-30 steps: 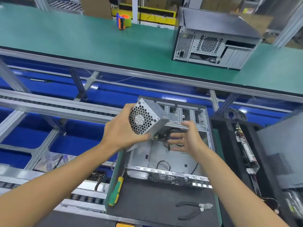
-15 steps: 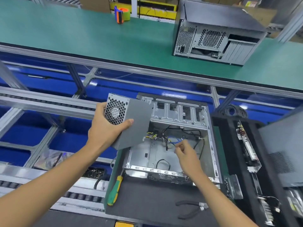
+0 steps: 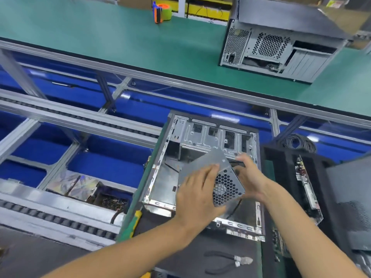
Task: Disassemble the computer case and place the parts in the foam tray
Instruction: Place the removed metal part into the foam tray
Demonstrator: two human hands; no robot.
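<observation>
Clearly, in the head view, both hands held the grey metal power supply box with a honeycomb fan grille (image 3: 216, 177) above the open silver computer case (image 3: 200, 149). The left hand (image 3: 198, 193) lay on the near-left side of the box, fingers curled over its flat top. The right hand (image 3: 251, 177) gripped the far-right side, fingers wrapped around the edge. Just right of the right fingers stood the black foam tray (image 3: 281, 161). Below both hands, black-handled pliers (image 3: 226, 261) rested on the dark mat (image 3: 180, 257).
</observation>
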